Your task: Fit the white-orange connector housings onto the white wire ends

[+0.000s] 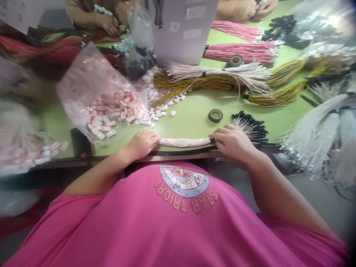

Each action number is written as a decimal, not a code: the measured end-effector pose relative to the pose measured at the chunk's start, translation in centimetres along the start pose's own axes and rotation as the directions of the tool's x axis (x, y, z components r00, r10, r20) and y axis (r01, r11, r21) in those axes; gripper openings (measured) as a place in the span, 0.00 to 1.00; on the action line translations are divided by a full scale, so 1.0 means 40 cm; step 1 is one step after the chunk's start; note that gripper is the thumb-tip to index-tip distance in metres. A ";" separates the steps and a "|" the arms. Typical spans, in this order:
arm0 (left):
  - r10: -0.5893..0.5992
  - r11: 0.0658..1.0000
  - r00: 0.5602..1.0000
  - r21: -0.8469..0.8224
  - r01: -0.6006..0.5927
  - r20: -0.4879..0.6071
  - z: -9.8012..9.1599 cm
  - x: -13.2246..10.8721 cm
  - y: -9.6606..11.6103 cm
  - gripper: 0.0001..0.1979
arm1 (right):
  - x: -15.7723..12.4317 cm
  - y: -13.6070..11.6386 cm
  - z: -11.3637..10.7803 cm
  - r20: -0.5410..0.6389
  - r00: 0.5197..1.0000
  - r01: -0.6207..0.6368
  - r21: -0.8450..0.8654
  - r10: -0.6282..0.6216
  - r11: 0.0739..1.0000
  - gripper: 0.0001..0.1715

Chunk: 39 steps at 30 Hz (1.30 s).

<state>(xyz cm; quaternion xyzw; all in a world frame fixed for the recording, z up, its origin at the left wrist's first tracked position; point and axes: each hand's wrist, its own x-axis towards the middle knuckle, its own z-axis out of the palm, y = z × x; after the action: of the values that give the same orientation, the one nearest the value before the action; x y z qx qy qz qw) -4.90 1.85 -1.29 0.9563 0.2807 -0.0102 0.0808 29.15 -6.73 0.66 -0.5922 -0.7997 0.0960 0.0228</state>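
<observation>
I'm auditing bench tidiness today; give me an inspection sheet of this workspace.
Surface: green tabletop, crowded.
Job's things: bundle of thin white wires with black ends, along the near edge.
Clutter: clear plastic bag of small red-and-white connectors, loose white connectors, two dark tape rolls.
Grippers: left hand and right hand each grip the bundle.
Cables: pink wire bundles, yellow wire bundles, white wire bundle farther back.
Surroundings: other people's hands at the far edge.

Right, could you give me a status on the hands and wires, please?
Left hand and right hand grip white wire bundle at table edge. Tape roll just beyond.
</observation>
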 end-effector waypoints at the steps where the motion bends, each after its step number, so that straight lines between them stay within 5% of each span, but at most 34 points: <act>1: -0.006 1.000 1.000 -0.026 0.006 -0.001 -0.003 -0.012 -0.009 0.13 | 0.042 -0.036 -0.007 0.040 0.997 0.066 0.010 -0.067 0.998 0.20; 6: -0.097 0.990 0.984 -0.113 0.081 -0.147 -0.012 -0.078 -0.074 0.16 | 0.229 -0.235 0.009 0.227 0.953 0.190 0.069 -0.201 0.979 0.22; 9: -0.346 0.938 0.890 -0.115 0.326 -0.296 -0.022 -0.107 -0.147 0.14 | 0.295 -0.289 0.036 0.263 0.934 0.220 0.115 -0.243 0.969 0.19; 12: -0.495 0.868 0.813 -0.136 0.477 -0.307 -0.035 -0.103 -0.213 0.14 | 0.335 -0.294 0.050 0.358 0.890 0.212 0.222 -0.282 0.952 0.14; 16: -0.461 0.887 0.871 -0.065 0.456 -0.171 -0.033 -0.055 -0.245 0.13 | 0.365 -0.271 0.047 0.396 0.858 0.147 0.423 -0.328 0.894 0.07; 21: -0.473 0.881 0.868 -0.077 0.466 -0.153 -0.013 -0.029 -0.242 0.08 | 0.372 -0.238 0.053 0.333 0.899 -0.038 0.705 -0.284 0.709 0.04; 23: -0.504 0.863 0.848 -0.147 0.484 -0.167 -0.021 -0.037 -0.234 0.07 | 0.369 -0.239 0.057 0.320 0.915 -0.086 0.748 -0.244 0.658 0.11; 26: -0.565 0.809 0.809 -0.300 0.506 -0.160 -0.053 -0.052 -0.207 0.14 | 0.363 -0.260 0.056 0.295 0.903 -0.008 0.739 -0.313 0.673 0.20; 28: -0.567 0.767 0.812 -0.445 0.462 -0.135 -0.075 -0.058 -0.181 0.19 | 0.358 -0.277 0.052 0.265 0.902 0.069 0.692 -0.342 0.719 0.16; 32: -0.572 0.518 0.820 -0.781 0.349 -0.013 -0.080 -0.042 -0.139 0.17 | 0.350 -0.284 0.057 0.154 0.957 0.049 0.749 -0.245 0.661 0.12; 36: -0.533 0.069 0.833 -0.973 0.221 0.151 -0.042 0.012 -0.113 0.14 | 0.352 -0.260 0.070 0.128 0.990 -0.109 0.961 -0.060 0.255 0.10; 39: -0.519 -0.040 0.828 -0.973 0.226 0.214 -0.019 0.052 -0.085 0.11 | 0.356 -0.253 0.075 0.130 0.991 -0.129 0.989 -0.011 0.075 0.10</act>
<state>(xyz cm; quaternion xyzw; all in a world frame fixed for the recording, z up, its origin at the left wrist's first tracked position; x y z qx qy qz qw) -5.01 5.88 -1.18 0.5251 0.4680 0.2632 0.6603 14.92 3.59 -1.56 -0.4450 -0.4969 0.6445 0.3738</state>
